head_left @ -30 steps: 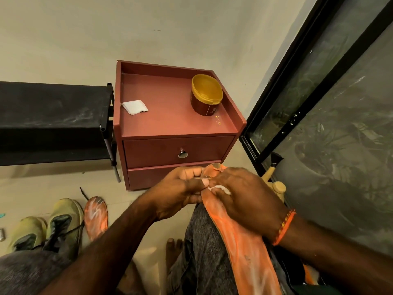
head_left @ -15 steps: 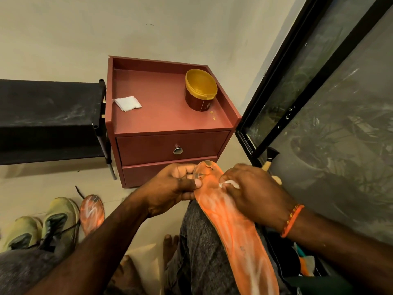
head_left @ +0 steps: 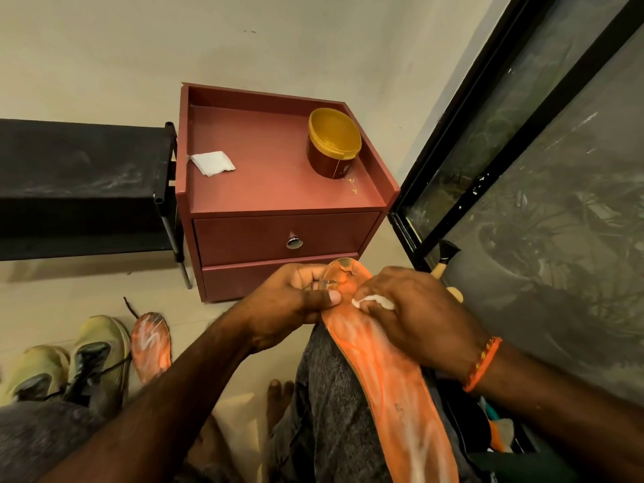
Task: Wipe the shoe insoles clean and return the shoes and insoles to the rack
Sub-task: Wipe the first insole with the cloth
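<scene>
So the orange insole (head_left: 386,374) lies long-ways over the person's lap on grey knit shorts (head_left: 327,406), foam surface streaked with whitish smears, its rounded tip worn and peeling. The left hand (head_left: 289,305) pinches the edge near that tip, thumb on top, fingers curled under. The right hand (head_left: 414,315) has its grip closed around a small white pad (head_left: 373,301), pressing it onto the foam just beside the left thumb.

The second insole (head_left: 151,346), same orange with pale streaks, lies flat on the floor, touching the pair of yellow-green shoes (head_left: 69,360) with dark tongues and loose laces. The black rack (head_left: 80,183) stands behind them against the wall, its fabric shelf dusty.

Next to it is a reddish-brown nightstand (head_left: 278,235) with a raised rim and round metal knob. On top: a folded white wipe (head_left: 212,163) and a round jar (head_left: 332,144) with a glossy yellow lid. A wooden-handled brush (head_left: 444,263) leans by the window frame.
</scene>
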